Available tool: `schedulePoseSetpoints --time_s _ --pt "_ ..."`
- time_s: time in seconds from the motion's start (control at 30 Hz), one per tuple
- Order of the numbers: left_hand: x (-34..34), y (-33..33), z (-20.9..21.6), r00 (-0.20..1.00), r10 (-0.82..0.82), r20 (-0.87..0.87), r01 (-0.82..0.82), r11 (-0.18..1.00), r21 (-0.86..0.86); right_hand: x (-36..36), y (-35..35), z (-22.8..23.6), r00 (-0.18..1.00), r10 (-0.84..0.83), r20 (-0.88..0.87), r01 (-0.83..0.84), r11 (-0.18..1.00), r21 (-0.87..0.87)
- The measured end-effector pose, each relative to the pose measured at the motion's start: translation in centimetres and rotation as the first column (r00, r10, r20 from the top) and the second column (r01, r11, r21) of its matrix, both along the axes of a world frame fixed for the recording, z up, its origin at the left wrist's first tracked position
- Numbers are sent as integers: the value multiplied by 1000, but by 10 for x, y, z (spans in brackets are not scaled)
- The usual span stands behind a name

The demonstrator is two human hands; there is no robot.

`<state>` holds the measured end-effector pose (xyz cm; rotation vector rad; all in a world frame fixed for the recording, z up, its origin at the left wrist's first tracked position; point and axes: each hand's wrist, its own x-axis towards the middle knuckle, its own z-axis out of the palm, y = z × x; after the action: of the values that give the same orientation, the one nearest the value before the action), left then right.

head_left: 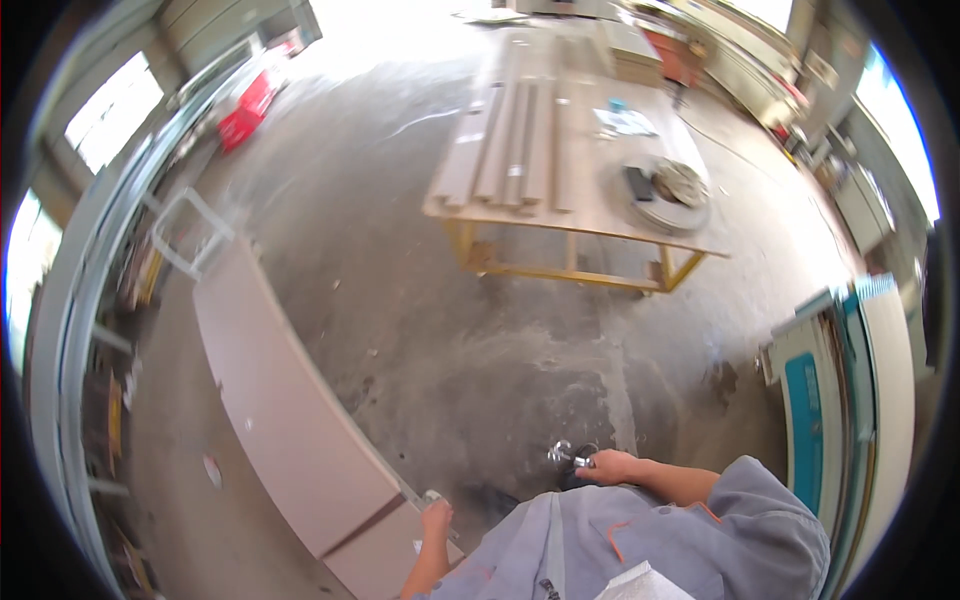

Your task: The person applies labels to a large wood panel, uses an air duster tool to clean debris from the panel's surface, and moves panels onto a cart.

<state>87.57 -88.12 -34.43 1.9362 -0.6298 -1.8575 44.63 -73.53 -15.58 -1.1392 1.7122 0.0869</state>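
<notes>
My right hand [608, 467] is closed around a small shiny metal tool [566, 455] in front of my body; its exact kind is unclear, and a dark part shows beside it. Bent at the elbow, my left arm reaches down to the near end of a long beige panel [290, 390]. There my left hand [436, 516] is closed at the panel's right edge, with a small pale thing [431, 496] at its fingers that I cannot make out. A dark gap crosses the panel close to this hand.
Ahead stands a yellow-framed table [590, 235] bearing long boards [515, 150] and a round disc [675, 210]. A pale metal frame [190, 230] rises at the panel's far end. Upright panels [875, 380] lean at right; a metal rack [75, 330] runs along the left.
</notes>
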Motion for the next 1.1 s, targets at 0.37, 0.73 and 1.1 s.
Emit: schedulePoseSetpoints --time_s 0.37,0.73,1.1 --pt "-576 18 172 595 -561 -576 618 777 -119 -232 157 53 709 -700 89 694 669 -266" --pt "-956 140 248 157 -739 -655 818 469 -333 -416 221 46 212 -907 364 894 30 -447" --pt "-1331 205 276 296 -629 -719 758 612 -224 -527 355 155 475 -879 46 863 455 -220"
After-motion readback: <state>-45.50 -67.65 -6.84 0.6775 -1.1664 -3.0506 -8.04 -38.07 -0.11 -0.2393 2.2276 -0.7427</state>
